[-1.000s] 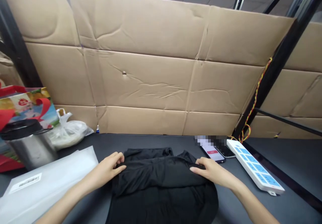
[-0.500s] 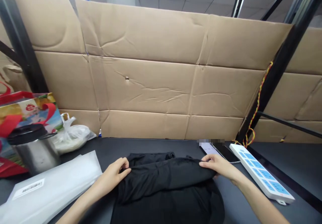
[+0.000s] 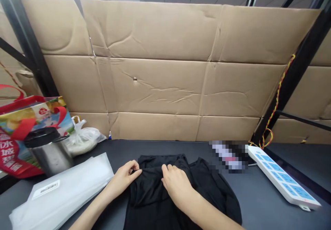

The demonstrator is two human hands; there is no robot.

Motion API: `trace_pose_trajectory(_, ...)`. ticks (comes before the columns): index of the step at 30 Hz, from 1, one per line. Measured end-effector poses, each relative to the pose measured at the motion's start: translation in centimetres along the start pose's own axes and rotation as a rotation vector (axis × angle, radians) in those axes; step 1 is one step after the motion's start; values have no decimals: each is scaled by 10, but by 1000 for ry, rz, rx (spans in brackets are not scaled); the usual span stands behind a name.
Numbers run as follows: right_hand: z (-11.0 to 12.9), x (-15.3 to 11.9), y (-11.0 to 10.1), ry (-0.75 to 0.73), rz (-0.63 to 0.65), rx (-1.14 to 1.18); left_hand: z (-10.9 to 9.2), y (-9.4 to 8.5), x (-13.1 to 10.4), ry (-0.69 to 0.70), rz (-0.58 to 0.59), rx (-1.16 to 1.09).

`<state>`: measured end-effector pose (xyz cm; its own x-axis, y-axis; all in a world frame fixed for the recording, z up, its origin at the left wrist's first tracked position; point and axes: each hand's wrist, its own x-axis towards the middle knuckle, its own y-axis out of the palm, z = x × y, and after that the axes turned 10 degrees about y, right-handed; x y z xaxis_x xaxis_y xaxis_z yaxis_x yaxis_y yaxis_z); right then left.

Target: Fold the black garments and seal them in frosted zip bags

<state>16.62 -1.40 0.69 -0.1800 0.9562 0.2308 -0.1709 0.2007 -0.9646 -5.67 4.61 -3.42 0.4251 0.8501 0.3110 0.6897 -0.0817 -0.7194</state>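
A black cloth garment (image 3: 214,192) lies folded and rumpled on the dark table in front of me; its exact kind does not show. At its upper left edge, my left hand (image 3: 126,176) pinches the fabric between thumb and fingers. My right hand (image 3: 178,185) is on the middle of the garment, fingers curled down into the cloth along a fold. Its thumb and part of its grip are hidden behind the hand. To the right of my hands, the garment's right side lies loose, with a rounded outer edge.
White plastic mailing bags (image 3: 69,188) with a barcode label lie at left. Behind them stand a steel cup (image 3: 51,154) with black lid, a colourful carrier bag (image 3: 15,133) and a knotted plastic bag (image 3: 85,138). A power strip (image 3: 284,178) and a pixelated flat device (image 3: 227,156) lie right. Cardboard (image 3: 155,85) walls the back.
My right hand has let go of the garment's right end and moved left to its middle. The raised right part of the cloth has dropped. My left hand keeps its pinch.
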Motion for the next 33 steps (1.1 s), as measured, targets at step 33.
trace_pose_trajectory(33, -13, -15, -20, 193, -155, 34, -37, 27, 13, 37, 85, 15)
